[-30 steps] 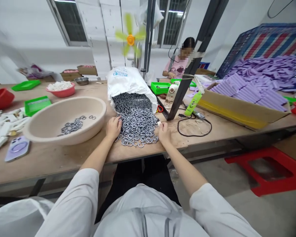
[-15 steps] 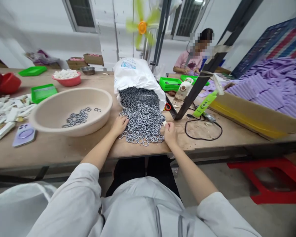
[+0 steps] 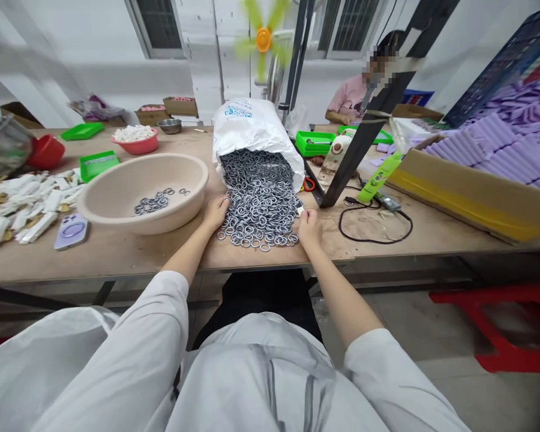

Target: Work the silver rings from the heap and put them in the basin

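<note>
Many grey rings lie in a heap that spills from the mouth of a white sack onto the table. At the heap's left edge is my left hand, its fingers curled together against the rings; what they hold, if anything, is hidden. My right hand is closed at the right edge, with a small white piece showing at its fingertips. Left of my left hand stands a wide beige basin, with a few grey rings on its bottom.
White pieces and a phone lie at the left. A dark metal post rises on the right, near a green bottle, a black cable and a carton of purple pieces. A person sits across the table.
The view has turned a little to the left and shifted. Both hands stay at the two sides of the ring heap, with little visible movement against it.
</note>
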